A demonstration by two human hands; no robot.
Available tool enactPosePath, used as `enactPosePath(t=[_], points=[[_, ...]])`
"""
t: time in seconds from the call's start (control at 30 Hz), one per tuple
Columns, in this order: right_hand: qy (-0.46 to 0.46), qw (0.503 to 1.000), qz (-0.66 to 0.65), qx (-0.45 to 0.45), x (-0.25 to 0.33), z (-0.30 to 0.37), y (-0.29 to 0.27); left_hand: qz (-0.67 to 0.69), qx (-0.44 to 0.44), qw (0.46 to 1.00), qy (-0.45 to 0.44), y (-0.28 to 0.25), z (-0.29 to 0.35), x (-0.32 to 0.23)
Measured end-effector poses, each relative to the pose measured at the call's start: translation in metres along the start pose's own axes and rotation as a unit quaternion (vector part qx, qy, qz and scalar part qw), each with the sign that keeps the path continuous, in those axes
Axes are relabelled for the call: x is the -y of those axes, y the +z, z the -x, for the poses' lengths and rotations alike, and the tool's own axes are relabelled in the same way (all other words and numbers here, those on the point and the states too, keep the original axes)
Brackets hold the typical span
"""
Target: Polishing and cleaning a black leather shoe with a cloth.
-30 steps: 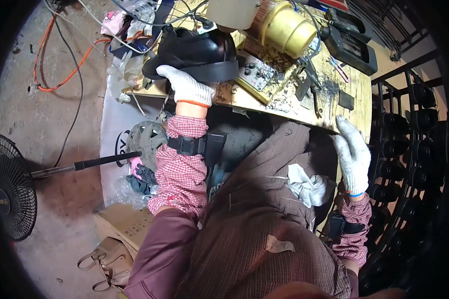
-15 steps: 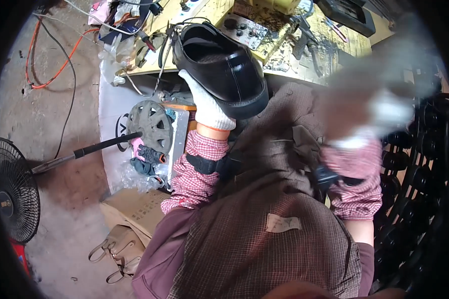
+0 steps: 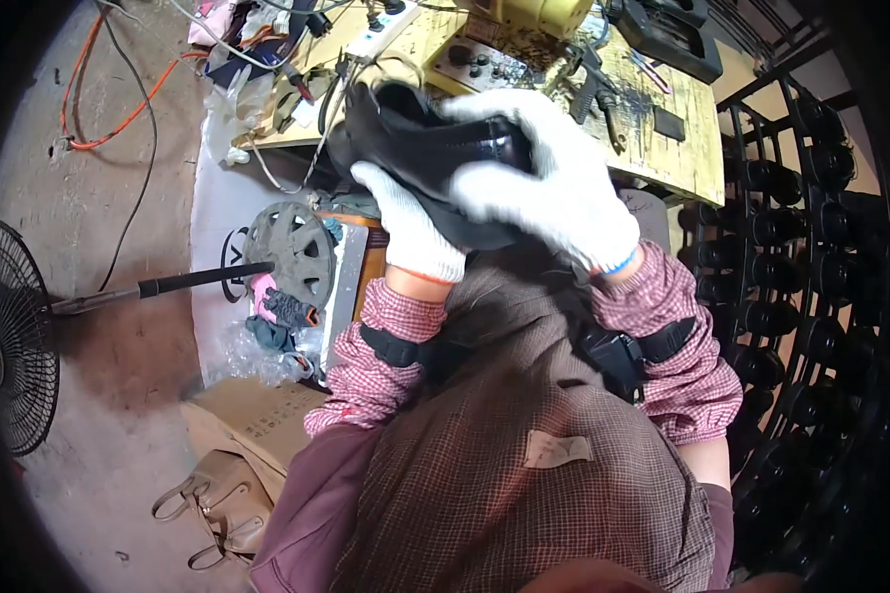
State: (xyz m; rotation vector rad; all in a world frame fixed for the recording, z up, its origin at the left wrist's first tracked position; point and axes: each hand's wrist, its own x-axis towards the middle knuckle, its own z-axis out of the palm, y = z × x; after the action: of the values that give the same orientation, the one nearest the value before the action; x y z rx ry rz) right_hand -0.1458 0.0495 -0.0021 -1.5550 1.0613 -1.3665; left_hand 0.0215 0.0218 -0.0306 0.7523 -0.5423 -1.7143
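Note:
A black leather shoe [image 3: 415, 148] is held above my lap, just in front of the wooden workbench [image 3: 682, 148]. My left hand [image 3: 405, 222], in a white knit glove, grips the shoe from below at its near side. My right hand [image 3: 544, 178], also in a white glove, lies over the top of the shoe and hides much of its front. Both forearms wear red checked sleeves with black straps.
The workbench carries a yellow machine [image 3: 534, 12], a control box [image 3: 475, 64], pliers and cables. Racks of black shoes [image 3: 801, 247] stand at the right. On the floor at the left are a fan [image 3: 10, 336], a grey wheel cover [image 3: 292, 252], a cardboard box and a beige bag [image 3: 218, 514].
My left hand lifted the shoe off the bench and brought it toward my lap. My right hand came up from the bench edge and closed over the top of the shoe.

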Motion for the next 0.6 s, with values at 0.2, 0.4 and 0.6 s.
enactPosePath(t=[0.2,0.4,0.6], points=[[-0.14,0.926,0.35,0.0,-0.011,-0.04,-0.106,0.061,-0.018,0.996,-0.067,-0.013,0.002,-0.005],[-0.217,0.799,0.553,-0.095,-0.026,-0.001,-0.096,0.004,-0.062,0.998,-0.02,0.003,-0.019,0.0],[-0.075,0.881,0.39,0.257,-0.047,0.098,-0.024,0.007,-0.075,0.994,0.081,-0.004,-0.084,-0.036]])
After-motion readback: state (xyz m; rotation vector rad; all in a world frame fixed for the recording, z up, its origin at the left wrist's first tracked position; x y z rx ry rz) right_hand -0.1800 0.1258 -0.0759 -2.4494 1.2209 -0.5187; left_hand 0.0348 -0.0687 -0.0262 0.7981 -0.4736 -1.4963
